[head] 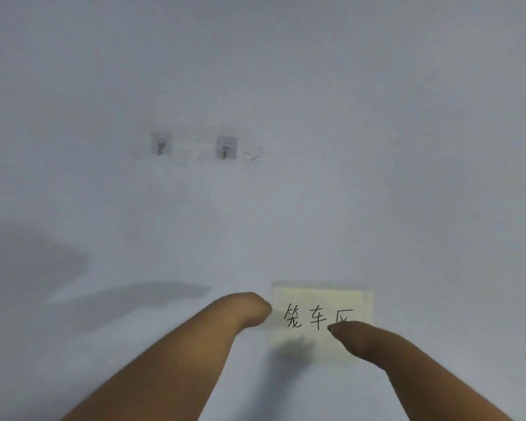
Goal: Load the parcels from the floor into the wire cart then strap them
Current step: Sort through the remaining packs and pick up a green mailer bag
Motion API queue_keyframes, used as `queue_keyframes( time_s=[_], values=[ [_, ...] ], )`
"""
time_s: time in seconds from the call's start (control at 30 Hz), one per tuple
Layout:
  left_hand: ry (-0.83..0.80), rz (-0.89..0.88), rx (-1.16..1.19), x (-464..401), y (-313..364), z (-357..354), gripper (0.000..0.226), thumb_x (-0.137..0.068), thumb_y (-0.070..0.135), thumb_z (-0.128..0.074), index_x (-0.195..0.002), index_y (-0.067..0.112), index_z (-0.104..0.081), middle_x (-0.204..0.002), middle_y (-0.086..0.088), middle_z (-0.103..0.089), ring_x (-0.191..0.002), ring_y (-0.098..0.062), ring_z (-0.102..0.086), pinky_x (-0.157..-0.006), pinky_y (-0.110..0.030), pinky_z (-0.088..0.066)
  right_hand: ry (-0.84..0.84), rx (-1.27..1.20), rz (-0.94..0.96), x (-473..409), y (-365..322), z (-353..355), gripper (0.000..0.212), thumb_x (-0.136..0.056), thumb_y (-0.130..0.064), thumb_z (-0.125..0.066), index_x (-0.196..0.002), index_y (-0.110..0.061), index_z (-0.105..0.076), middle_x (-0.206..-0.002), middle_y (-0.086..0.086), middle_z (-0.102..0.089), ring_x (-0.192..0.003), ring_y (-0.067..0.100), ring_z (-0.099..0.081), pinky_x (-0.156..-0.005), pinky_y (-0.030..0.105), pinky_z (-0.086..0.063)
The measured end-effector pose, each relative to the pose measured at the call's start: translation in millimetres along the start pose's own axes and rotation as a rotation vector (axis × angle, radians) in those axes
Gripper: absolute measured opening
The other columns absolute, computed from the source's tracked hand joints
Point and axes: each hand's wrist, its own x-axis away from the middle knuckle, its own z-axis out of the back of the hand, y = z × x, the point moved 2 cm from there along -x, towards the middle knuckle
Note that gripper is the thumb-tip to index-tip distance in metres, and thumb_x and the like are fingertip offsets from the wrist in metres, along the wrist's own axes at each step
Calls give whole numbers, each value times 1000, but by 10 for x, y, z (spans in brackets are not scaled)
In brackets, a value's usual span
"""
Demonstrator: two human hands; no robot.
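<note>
No parcel, wire cart or strap is in view; I face a white wall at close range. A pale yellow note with handwritten black characters is stuck low on the wall. My left hand touches the wall at the note's left edge, its fingers hidden behind the back of the hand. My right hand reaches onto the note's lower right part, with straight fingers touching the paper and covering part of the last character.
Two clear adhesive hooks are stuck side by side on the wall above and to the left of the note. Shadows of my arms fall on the wall at lower left.
</note>
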Motion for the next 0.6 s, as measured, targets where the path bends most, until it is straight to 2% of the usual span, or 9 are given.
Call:
queue_keyframes(
  time_s=[0.03,0.1,0.13,0.17,0.23,0.27,0.4,0.5,0.6],
  values=[
    [7,-21,-28,42,76,54,50,-104,30,-33,-150,11,-32,-158,-9,-30,-144,-24,-31,-113,-28,-26,23,18,-6,43,-7,111,38,-106,-12,-26,-135,1,-48,-145,15,-47,-132,25,-46,-96,28,-37],
    [15,-50,-48,82,172,112,51,-103,33,-33,-150,12,-33,-158,-8,-31,-143,-23,-31,-112,-28,-26,52,22,-22,91,-1,276,29,-105,-9,-24,-115,-2,-51,-139,17,-51,-119,23,-52,-81,25,-32],
    [16,-62,-48,93,210,118,51,-103,33,-33,-150,13,-33,-157,-8,-32,-143,-23,-32,-112,-28,-26,66,17,-22,133,27,350,30,-105,-9,-22,-114,-2,-50,-139,18,-51,-118,22,-51,-82,26,-33],
    [9,-65,-50,107,243,119,51,-103,33,-33,-150,12,-33,-157,-8,-32,-143,-23,-32,-112,-27,-27,80,19,-29,166,60,405,35,-106,-11,-20,-122,0,-50,-142,17,-49,-123,23,-50,-91,27,-35],
    [6,-71,-54,180,300,89,50,-104,32,-32,-149,11,-33,-157,-9,-32,-143,-23,-33,-111,-27,-27,88,94,-33,239,158,476,46,-108,-22,-17,-140,-4,-44,-151,13,-41,-138,24,-40,-108,28,-30],
    [16,-76,-53,210,306,68,50,-104,32,-31,-149,11,-33,-157,-9,-32,-143,-23,-33,-111,-27,-27,73,146,-28,258,174,496,49,-108,-28,-15,-144,-7,-41,-154,11,-37,-141,23,-36,-112,30,-27],
    [-3,-76,-90,326,328,-107,51,-103,33,-30,-150,12,-32,-158,-9,-30,-144,-23,-30,-113,-29,-25,31,259,-15,381,302,502,56,-107,-38,-13,-147,-9,-39,-156,10,-35,-144,23,-32,-115,32,-23],
    [4,-68,-92,412,312,-322,53,-104,34,-25,-153,14,-23,-161,-7,-22,-147,-25,-19,-118,-35,-16,26,268,-50,489,403,400,64,-105,-45,-9,-144,-6,-42,-151,14,-42,-141,27,-37,-114,35,-27],
    [28,-35,-116,428,202,-583,59,-100,44,-20,-154,20,-18,-162,-8,-14,-150,-27,-6,-122,-42,-7,-11,284,-61,606,509,271,63,-105,-44,-6,-151,-8,-31,-155,13,-36,-143,28,-32,-117,39,-24]
  ],
)
